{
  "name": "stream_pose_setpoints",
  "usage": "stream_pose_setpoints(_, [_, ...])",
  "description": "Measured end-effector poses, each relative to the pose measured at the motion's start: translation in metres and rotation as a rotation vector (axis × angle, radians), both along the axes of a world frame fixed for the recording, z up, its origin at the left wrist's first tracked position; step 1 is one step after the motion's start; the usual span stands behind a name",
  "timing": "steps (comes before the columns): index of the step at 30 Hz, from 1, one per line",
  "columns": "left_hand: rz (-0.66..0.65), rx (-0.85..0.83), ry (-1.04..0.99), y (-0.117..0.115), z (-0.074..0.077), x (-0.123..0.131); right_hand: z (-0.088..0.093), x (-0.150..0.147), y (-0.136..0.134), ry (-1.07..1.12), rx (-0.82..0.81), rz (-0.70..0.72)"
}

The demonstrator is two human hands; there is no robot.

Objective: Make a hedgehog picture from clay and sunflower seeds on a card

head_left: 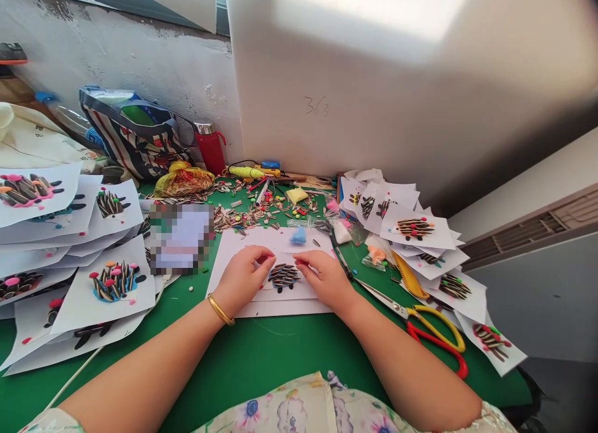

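Far left on the green table [261,352]: overlapping stacks of finished sheets [116,283], each bearing a seed hedgehog with coloured clay dots. Behind them, a striped bag [135,134] and a red bottle [210,147] against the wall.

Centre: left hand [243,277], gold bangle [220,309] at the wrist, fingertips bunched together at the left edge of a sunflower-seed hedgehog [283,276] on a white sheet [280,305]. Right hand [324,277] likewise bunched, touching its right edge. Impossible to tell whether either pinches a seed.

Just beyond, a blue clay lump [298,235] and scattered sunflower seeds [252,212].

Right: yellow utility knife [408,277], red-and-yellow scissors [436,339], more finished sheets [415,230] reaching the table's right edge. Bare green surface only along the near edge.
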State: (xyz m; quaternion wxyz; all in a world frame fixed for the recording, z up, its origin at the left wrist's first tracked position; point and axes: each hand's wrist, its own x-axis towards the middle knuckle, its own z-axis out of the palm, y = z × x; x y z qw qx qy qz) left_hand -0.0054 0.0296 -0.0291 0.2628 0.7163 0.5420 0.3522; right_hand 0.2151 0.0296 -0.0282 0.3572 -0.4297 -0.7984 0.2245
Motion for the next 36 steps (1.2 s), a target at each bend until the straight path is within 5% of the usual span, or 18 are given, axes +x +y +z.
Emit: stream_pose_setpoints(36, [-0.028, 0.007, 0.132, 0.000, 0.000, 0.001, -0.004, -0.013, 0.001, -0.017, -0.015, -0.035])
